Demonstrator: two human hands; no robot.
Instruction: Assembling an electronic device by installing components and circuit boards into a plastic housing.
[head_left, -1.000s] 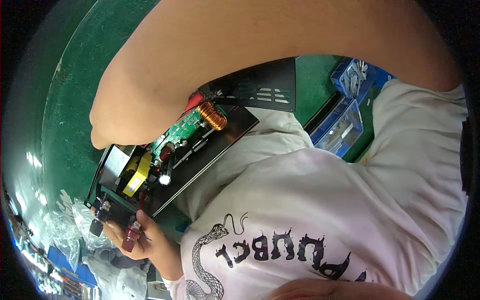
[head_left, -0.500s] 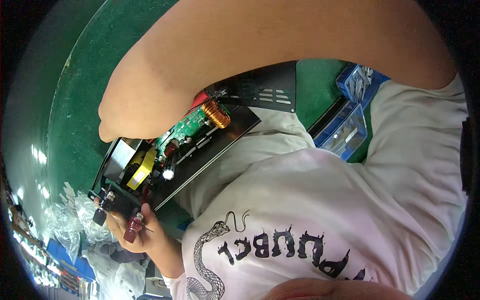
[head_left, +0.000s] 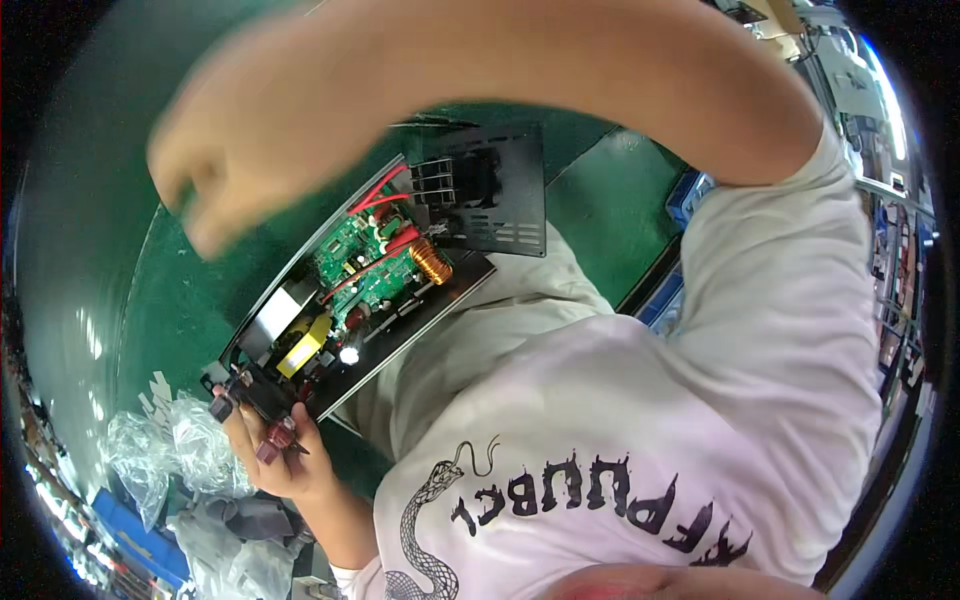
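An opened power inverter (head_left: 440, 318) lies tilted across my lap, in a black metal case. It shows a green circuit board (head_left: 345, 248), a copper-wound coil (head_left: 430, 262), a yellow-wrapped transformer (head_left: 304, 346) and red wires. My left hand (head_left: 290, 465) is closed round the case's near-left end, beside a black terminal (head_left: 222, 407) and a dark red terminal (head_left: 277, 440). My right hand (head_left: 225, 185) hangs above the case's far-left side, apart from it. Motion smears its fingers, so I cannot make out whether it holds anything.
A perforated black panel with a fan (head_left: 500, 190) stands at the inverter's right end. Clear plastic bags (head_left: 190, 445) lie at the lower left on the green surface (head_left: 180, 310). Blue parts bins (head_left: 684, 198) sit by my right side, partly hidden by my sleeve.
My right hand has moved up and away from the inverter, uncovering more of the board and red wires. My left hand keeps its hold. The view has shifted a little.
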